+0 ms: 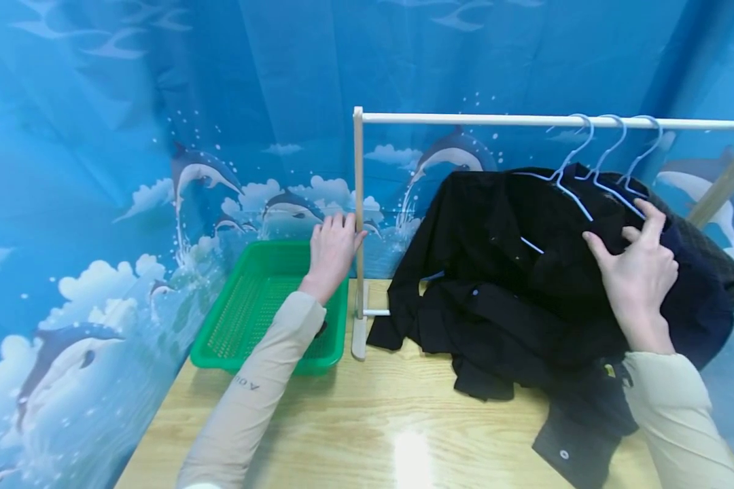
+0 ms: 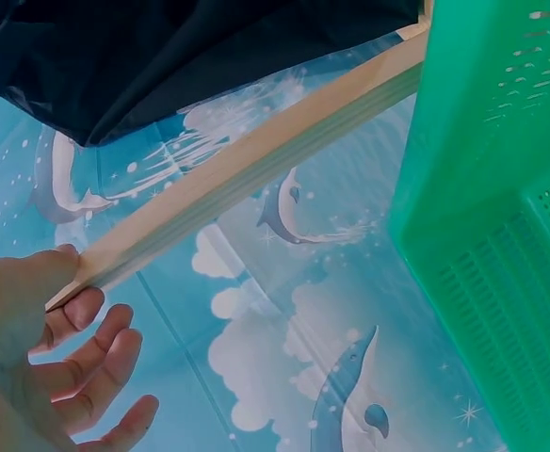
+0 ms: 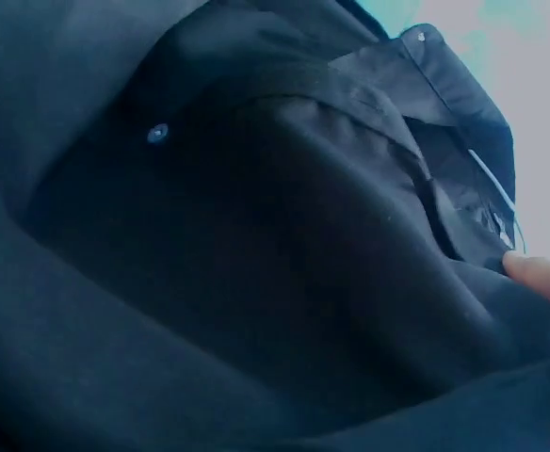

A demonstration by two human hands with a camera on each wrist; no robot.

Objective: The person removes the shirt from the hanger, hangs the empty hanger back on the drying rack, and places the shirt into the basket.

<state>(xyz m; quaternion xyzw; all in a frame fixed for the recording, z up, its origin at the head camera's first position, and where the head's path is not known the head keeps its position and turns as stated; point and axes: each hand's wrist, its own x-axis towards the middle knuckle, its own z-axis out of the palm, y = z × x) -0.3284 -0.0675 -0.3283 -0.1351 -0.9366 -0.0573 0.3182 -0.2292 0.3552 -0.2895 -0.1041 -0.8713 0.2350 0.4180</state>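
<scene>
In the head view, my left hand (image 1: 332, 255) holds the upright wooden post (image 1: 359, 190) of a clothes rack. Close up in the left wrist view, thumb and forefinger pinch the post, with the other fingers loosely bent. My right hand (image 1: 641, 275) is at the upper part of a black shirt (image 1: 483, 224) on a hanger (image 1: 565, 170), thumb and forefinger spread wide apart. In the right wrist view, the thumb (image 3: 539, 278) touches the black cloth; most of that hand is out of frame. Beside the black shirt hang dark garments (image 1: 700, 292) on two more light-blue hangers.
A green perforated basket (image 1: 204, 353) stands left of the rack, under my left forearm. The white rail (image 1: 465, 119) runs across above the clothes. Black sleeves and hems spread over the wooden table (image 1: 367, 421). A blue dolphin-print curtain (image 1: 269, 81) hangs behind.
</scene>
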